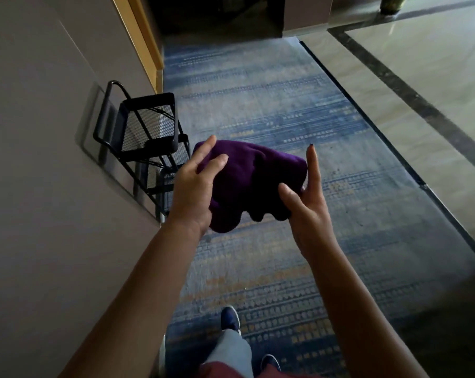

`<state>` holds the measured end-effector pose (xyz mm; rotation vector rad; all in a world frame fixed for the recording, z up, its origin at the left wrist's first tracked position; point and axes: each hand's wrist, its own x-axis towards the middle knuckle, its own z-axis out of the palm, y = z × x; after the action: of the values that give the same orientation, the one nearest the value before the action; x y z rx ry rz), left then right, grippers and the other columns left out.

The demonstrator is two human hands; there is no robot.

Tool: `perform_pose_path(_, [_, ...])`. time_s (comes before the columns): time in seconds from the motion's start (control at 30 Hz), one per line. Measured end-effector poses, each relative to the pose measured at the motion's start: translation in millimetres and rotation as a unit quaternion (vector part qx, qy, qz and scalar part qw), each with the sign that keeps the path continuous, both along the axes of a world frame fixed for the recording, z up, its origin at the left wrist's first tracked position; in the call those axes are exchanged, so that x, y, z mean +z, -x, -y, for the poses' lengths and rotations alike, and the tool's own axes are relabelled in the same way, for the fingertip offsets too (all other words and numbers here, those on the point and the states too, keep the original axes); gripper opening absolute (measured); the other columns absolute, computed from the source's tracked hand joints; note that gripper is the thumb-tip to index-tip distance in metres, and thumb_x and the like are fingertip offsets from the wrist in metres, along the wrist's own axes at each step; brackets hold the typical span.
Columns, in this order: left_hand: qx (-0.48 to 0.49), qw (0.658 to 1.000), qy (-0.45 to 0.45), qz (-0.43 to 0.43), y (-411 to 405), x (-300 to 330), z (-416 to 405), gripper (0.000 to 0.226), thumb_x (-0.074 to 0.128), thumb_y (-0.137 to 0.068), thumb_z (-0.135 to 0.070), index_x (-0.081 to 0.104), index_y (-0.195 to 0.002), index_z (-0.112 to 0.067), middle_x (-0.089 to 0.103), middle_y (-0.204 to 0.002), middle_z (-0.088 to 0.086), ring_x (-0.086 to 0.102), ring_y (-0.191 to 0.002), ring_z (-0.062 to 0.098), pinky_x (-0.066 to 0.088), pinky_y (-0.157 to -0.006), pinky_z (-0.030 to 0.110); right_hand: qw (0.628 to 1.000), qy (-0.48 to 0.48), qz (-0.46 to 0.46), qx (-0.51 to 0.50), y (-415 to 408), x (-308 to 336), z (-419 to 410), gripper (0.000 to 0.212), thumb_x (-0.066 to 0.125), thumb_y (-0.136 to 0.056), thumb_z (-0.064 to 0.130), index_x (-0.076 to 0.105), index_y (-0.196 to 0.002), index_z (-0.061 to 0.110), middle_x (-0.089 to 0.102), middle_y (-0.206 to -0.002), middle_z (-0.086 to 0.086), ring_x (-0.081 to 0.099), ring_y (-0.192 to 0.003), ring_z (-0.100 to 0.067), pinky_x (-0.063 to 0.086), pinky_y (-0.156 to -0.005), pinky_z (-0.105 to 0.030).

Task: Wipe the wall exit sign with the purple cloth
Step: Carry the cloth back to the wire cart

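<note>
The purple cloth (247, 184) is bunched between both hands above the blue carpet (271, 105). The left hand (198, 184) grips its left side; the right hand (304, 203) pinches its right edge. A black mesh cart (146, 126) stands just left of the left hand.

A deep purple, soft fleecy cloth (247, 184) is bunched into a loose, rounded bundle in mid-air, above a blue and tan patterned carpet (285, 110). It is held between the two hands: the left hand (196, 190) cups its left side with fingers spread over the top edge, and the right hand (305, 197) presses its right side, thumb on the lower front and fingers upright behind. Its lower edge hangs in rumpled folds between the wrists. The exit sign cannot be made out here.
</note>
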<state>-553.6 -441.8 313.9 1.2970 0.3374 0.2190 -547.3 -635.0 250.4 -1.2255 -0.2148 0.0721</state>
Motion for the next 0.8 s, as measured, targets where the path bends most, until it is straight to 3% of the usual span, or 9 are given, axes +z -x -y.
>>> perform_pose_path(0.13, [0.004,1.000,0.014,0.001,-54,-8,-10,0.052,0.074,-0.083,-0.010,0.070,-0.130,-0.032,0.076,-0.123,-0.002,0.074,-0.111,0.015,0.060,-0.096,0.036,0.979,0.169,0.099,-0.063,-49,3,-17,0.068,0.068,-0.097,0.020,0.042,-0.149,0.055,0.058,-0.141,0.031,0.056,-0.133,0.002,0.049,-0.108,-0.027])
perform_pose_path(0.27, [-0.059,0.998,0.008,0.033,-111,-17,-37,0.039,0.066,-0.091,-0.007,0.078,-0.118,-0.034,0.078,-0.118,-0.001,0.075,-0.107,0.014,0.061,-0.084,0.026,0.984,0.165,0.051,-0.045,-118,1,-36,0.046,0.062,-0.098,0.018,0.063,-0.139,0.040,0.070,-0.133,0.012,0.063,-0.128,-0.007,0.048,-0.112,-0.036])
perform_pose_path(0.37, [-0.090,0.995,-0.017,0.036,-158,-22,-68,0.033,0.066,-0.095,-0.009,0.078,-0.118,-0.029,0.079,-0.116,0.001,0.074,-0.108,0.016,0.059,-0.084,0.023,0.975,0.216,0.028,-0.039,-172,8,-52,0.052,0.067,-0.094,0.024,0.058,-0.144,0.038,0.072,-0.125,0.017,0.065,-0.120,0.000,0.051,-0.104,-0.028])
perform_pose_path(0.47, [-0.110,0.990,-0.087,0.032,-202,-28,-94,0.037,0.069,-0.096,-0.016,0.073,-0.127,-0.036,0.075,-0.126,0.001,0.070,-0.120,0.019,0.058,-0.098,0.033,0.959,0.278,0.021,-0.060,-222,16,-72,0.066,0.074,-0.092,0.021,0.049,-0.152,0.036,0.070,-0.123,0.015,0.066,-0.112,0.004,0.054,-0.098,-0.025])
perform_pose_path(0.53, [-0.119,0.984,-0.129,0.035,-232,-32,-109,0.043,0.071,-0.096,-0.020,0.068,-0.132,-0.043,0.072,-0.132,-0.006,0.067,-0.125,0.013,0.054,-0.107,0.039,0.954,0.293,0.015,-0.067,-255,20,-84,0.076,0.076,-0.092,0.016,0.042,-0.156,0.034,0.068,-0.126,0.009,0.066,-0.115,0.000,0.054,-0.101,-0.026])
perform_pose_path(0.6, [-0.120,0.978,-0.170,0.035,-261,-37,-122,0.051,0.071,-0.096,-0.021,0.060,-0.138,-0.048,0.068,-0.135,-0.015,0.063,-0.128,0.004,0.051,-0.111,0.037,0.953,0.297,0.014,-0.062,-288,22,-94,0.081,0.077,-0.091,0.012,0.036,-0.158,0.034,0.065,-0.126,0.017,0.064,-0.116,0.006,0.052,-0.100,-0.020])
perform_pose_path(0.67, [-0.105,0.974,-0.199,0.032,-290,-43,-133,0.060,0.071,-0.097,-0.021,0.050,-0.146,-0.050,0.063,-0.134,-0.028,0.059,-0.128,-0.005,0.051,-0.109,0.029,0.950,0.308,0.020,-0.053,-322,19,-101,0.081,0.077,-0.090,0.012,0.037,-0.157,0.038,0.062,-0.123,0.026,0.062,-0.111,0.013,0.052,-0.095,-0.013])
perform_pose_path(0.8, [-0.086,0.973,-0.213,0.014,-346,-60,-149,0.073,0.069,-0.098,-0.016,0.034,-0.158,-0.038,0.055,-0.117,-0.056,0.057,-0.116,-0.023,0.048,-0.095,0.005,0.948,0.317,0.007,-0.009,-396,9,-117,0.075,0.075,-0.093,0.014,0.042,-0.154,0.043,0.067,-0.116,0.025,0.066,-0.103,0.011,0.053,-0.086,-0.011])
